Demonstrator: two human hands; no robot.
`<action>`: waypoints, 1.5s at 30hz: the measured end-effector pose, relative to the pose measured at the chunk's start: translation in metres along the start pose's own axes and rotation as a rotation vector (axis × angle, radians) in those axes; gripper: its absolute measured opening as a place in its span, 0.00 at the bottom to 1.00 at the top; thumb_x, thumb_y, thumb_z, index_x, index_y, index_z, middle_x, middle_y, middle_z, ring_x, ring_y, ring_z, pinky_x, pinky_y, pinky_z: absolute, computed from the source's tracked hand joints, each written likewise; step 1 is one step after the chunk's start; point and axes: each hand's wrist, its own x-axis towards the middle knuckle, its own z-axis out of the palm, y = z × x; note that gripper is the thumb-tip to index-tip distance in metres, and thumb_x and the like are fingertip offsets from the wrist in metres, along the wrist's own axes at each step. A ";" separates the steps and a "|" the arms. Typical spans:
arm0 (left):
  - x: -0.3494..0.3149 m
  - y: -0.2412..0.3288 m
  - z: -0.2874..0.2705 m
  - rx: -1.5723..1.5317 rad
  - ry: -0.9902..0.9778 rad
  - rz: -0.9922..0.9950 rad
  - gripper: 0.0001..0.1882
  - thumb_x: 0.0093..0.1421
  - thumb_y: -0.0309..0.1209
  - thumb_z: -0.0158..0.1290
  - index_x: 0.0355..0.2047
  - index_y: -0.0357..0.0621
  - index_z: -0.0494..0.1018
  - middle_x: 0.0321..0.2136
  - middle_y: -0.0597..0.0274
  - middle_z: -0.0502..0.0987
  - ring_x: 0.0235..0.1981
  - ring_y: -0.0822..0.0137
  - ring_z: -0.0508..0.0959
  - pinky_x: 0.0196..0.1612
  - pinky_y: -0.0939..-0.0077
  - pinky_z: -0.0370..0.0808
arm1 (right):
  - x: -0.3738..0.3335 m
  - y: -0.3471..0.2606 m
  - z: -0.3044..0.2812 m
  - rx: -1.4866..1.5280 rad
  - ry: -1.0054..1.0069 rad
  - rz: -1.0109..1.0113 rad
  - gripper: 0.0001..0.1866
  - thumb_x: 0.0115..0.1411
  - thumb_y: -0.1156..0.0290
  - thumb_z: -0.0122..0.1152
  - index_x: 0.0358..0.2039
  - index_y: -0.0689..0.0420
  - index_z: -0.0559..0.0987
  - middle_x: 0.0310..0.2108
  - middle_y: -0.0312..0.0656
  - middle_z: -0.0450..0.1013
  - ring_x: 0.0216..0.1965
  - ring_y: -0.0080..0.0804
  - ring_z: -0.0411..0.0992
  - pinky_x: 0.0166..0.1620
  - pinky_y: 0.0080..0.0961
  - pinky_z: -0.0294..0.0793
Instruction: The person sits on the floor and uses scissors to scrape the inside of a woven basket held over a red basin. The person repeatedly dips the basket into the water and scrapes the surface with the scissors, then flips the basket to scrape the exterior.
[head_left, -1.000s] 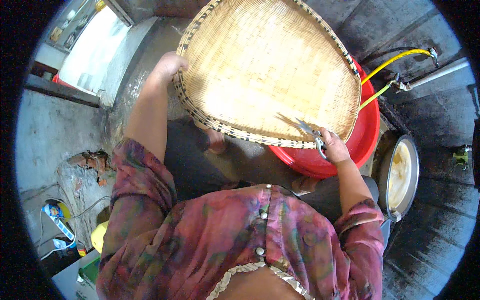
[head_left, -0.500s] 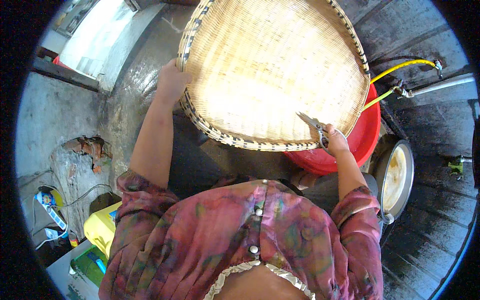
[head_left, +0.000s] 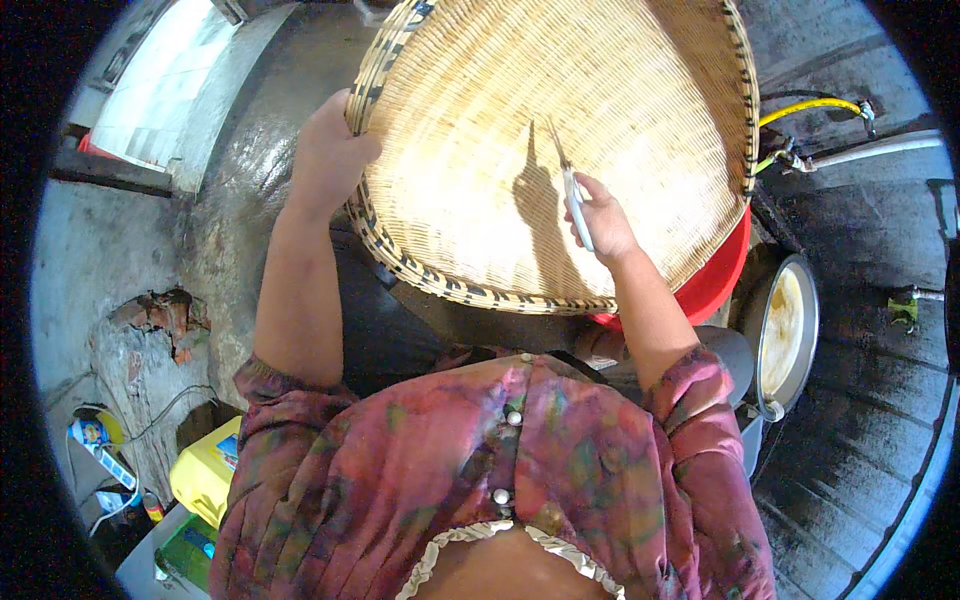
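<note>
A large shallow woven bamboo basket (head_left: 480,190) with a dark-and-pale bound rim is held up in front of me, tilted. My left hand (head_left: 328,150) grips its left rim, thumb on the inner side. Over the basket's inside, my right hand (head_left: 606,222) is closed round the handles of a pair of scissors (head_left: 570,180), whose blades point away from me. The scissors and the hand cast a shadow on the weave left of them. Part of the basket's far edge lies outside the picture.
Behind the basket's right side shows a red plastic basin (head_left: 722,268). Beside it stands a metal pan (head_left: 785,335) with pale contents. A yellow hose (head_left: 810,106) and taps are on the right wall. At lower left are a yellow container (head_left: 205,470) and a power strip (head_left: 112,464).
My right hand has moved left and away from me with the scissors, from the basket's near right rim to over its middle. The left hand keeps its hold, slightly farther left.
</note>
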 end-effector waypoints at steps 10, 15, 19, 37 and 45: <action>0.001 -0.003 0.001 -0.011 0.001 0.058 0.17 0.43 0.22 0.48 0.37 0.37 0.71 0.28 0.59 0.76 0.29 0.69 0.74 0.35 0.77 0.69 | 0.012 -0.013 0.017 0.330 0.001 0.160 0.25 0.62 0.67 0.45 0.59 0.56 0.56 0.21 0.41 0.66 0.13 0.21 0.60 0.13 0.18 0.60; 0.006 -0.008 0.006 -0.070 -0.006 0.051 0.18 0.42 0.22 0.49 0.37 0.37 0.71 0.26 0.59 0.76 0.28 0.70 0.74 0.34 0.77 0.70 | 0.015 -0.010 0.017 0.354 0.000 0.159 0.25 0.62 0.67 0.45 0.59 0.56 0.55 0.21 0.41 0.65 0.13 0.22 0.60 0.13 0.18 0.60; 0.005 -0.009 0.005 -0.143 -0.020 0.044 0.18 0.42 0.22 0.49 0.38 0.36 0.71 0.26 0.59 0.76 0.28 0.70 0.74 0.34 0.77 0.70 | 0.020 -0.010 0.017 0.358 -0.006 0.176 0.24 0.62 0.68 0.45 0.57 0.57 0.57 0.21 0.41 0.65 0.14 0.22 0.61 0.14 0.20 0.62; 0.010 -0.025 0.005 -0.165 -0.019 0.093 0.20 0.41 0.23 0.49 0.38 0.36 0.71 0.27 0.58 0.77 0.28 0.69 0.75 0.34 0.77 0.71 | 0.037 -0.009 0.021 -0.056 0.105 0.109 0.15 0.56 0.68 0.56 0.38 0.66 0.70 0.15 0.38 0.65 0.12 0.24 0.63 0.14 0.21 0.64; 0.010 -0.021 0.003 -0.108 -0.027 0.111 0.20 0.41 0.24 0.49 0.38 0.36 0.71 0.27 0.57 0.76 0.28 0.69 0.75 0.34 0.76 0.71 | 0.035 -0.031 0.030 0.038 0.105 0.061 0.15 0.55 0.65 0.58 0.37 0.64 0.72 0.14 0.33 0.64 0.12 0.17 0.60 0.13 0.15 0.59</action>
